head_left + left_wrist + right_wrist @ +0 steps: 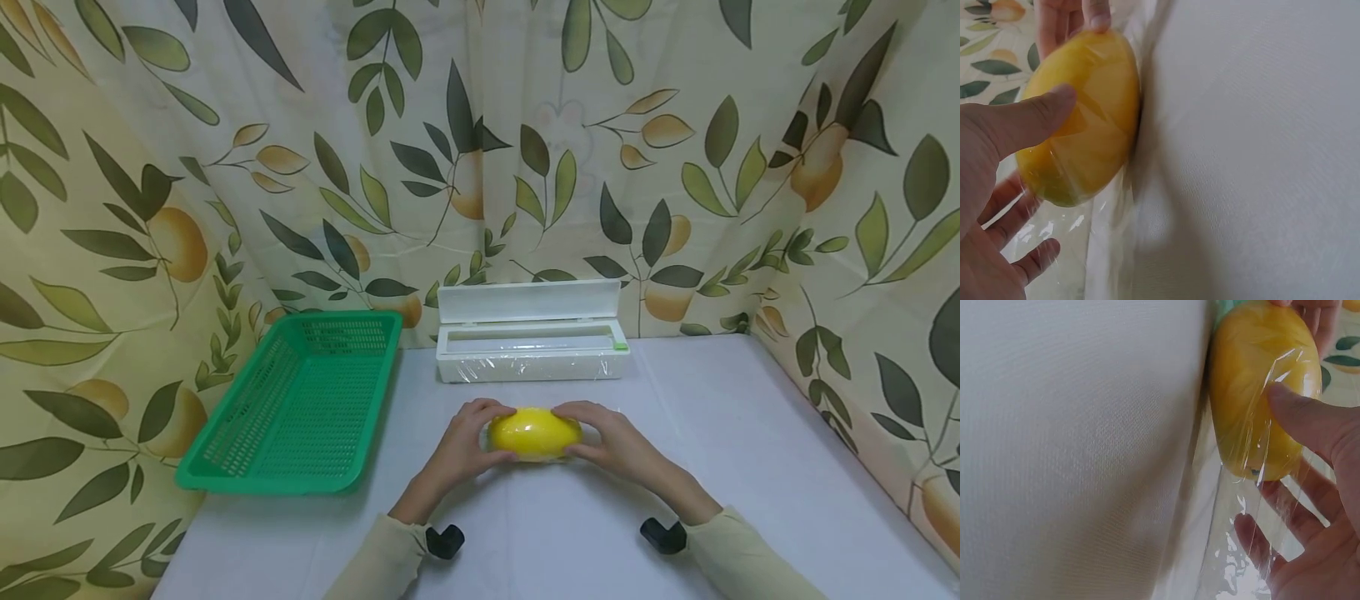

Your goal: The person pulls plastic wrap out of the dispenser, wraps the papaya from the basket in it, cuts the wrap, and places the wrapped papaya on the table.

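In the head view a yellow mango (534, 434) lies on its side near the middle of the table. Clear cling film (1235, 565) covers its skin and trails off loosely past its ends in the wrist views. My left hand (467, 440) grips the mango's left end, the thumb (1054, 112) on the near side and fingers behind. The other end is held by my right hand (618, 437) in the same manner, its thumb (1291, 403) pressing the film against the fruit. The mango's far side is hidden.
Behind the mango stands a white cling film dispenser (532, 368) with its lid (528, 302) raised and a green slider (620, 346) at its right end. A green plastic basket (378, 400) sits at the left. Leaf-patterned curtains (495, 250) border the white-covered table (750, 467).
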The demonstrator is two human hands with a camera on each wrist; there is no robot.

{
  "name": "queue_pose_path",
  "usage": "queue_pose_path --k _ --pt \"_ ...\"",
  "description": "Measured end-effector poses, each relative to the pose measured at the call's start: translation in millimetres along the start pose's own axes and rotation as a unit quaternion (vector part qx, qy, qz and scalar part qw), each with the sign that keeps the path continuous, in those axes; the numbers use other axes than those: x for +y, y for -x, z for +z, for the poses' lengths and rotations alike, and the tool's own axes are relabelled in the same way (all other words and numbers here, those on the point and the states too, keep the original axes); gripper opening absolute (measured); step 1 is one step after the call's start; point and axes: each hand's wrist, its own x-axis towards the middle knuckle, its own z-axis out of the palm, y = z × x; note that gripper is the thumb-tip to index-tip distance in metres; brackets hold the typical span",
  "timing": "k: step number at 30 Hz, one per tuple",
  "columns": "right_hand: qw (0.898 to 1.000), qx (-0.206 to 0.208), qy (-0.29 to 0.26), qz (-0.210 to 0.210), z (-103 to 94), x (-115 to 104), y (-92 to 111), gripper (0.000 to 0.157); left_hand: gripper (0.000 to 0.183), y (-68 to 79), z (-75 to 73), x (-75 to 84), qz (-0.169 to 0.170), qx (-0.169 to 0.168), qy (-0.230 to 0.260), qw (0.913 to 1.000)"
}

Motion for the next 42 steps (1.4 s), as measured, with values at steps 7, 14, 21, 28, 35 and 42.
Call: queue_pose_path --k 7,14,21,28,35,42 --pt "1.0 -0.016 -0.006 -0.003 -4.4 1 -3 0.054 0.06 -5.9 -2.6 -4.2 -0.022 -0.026 0.005 0.9994" --pt "0.997 -0.061 -0.035 0.021 -12.3 7 -12 0.052 0.062 -17.3 -4.9 -14.5 -0.03 -0.051 0.026 0.9979" --pt "0.995 -0.081 -0.051 0.018 -16.1 18 -20 0.051 0.058 -26.8 -1.2 -22.7 -0.037 -0.048 0.055 0.9967" --pt "0.994 -0.077 -0.074 0.024 -13.5 21 -24 0.049 0.046 -30.9 2.5 -28.5 0.0 -0.025 0.079 0.9966" --pt "0.998 -0.033 -0.053 0.011 -8.7 20 -25 0.035 0.033 -30.0 4.4 -27.9 0.02 0.009 0.05 0.9985" --pt "0.999 0.035 0.009 0.009 -4.5 18 -27 0.034 0.035 -31.0 4.8 -22.4 0.03 0.053 -0.042 0.9973"
